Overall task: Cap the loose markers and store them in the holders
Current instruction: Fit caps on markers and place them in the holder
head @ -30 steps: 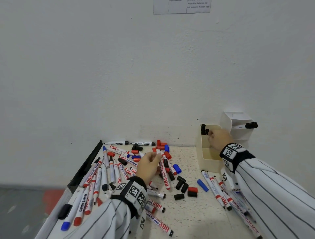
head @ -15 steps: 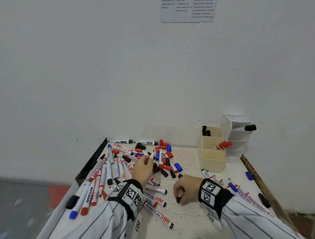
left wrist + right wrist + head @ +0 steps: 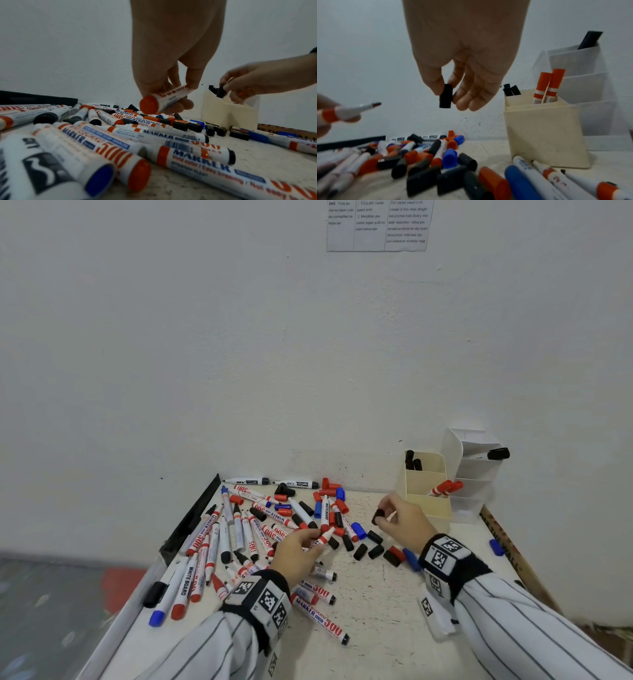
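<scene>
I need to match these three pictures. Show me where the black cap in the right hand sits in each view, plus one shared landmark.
Head: black cap right of centre, pinched by the right hand.
Left wrist: at the right, before the cream holder.
Right wrist: centre, hanging from thumb and fingers.
Shared landmark: the cream holder, right of the cap in all three views.

Loose markers [image 3: 239,535] left on table [image 3: 376,628], holders [image 3: 428,491] right rear

An uncapped white marker [image 3: 323,539] with red bands is pointing toward a black cap [image 3: 377,516] held apart, above scattered markers and caps; two red-capped markers [image 3: 444,487] are standing in the cream holder [image 3: 428,501].
</scene>
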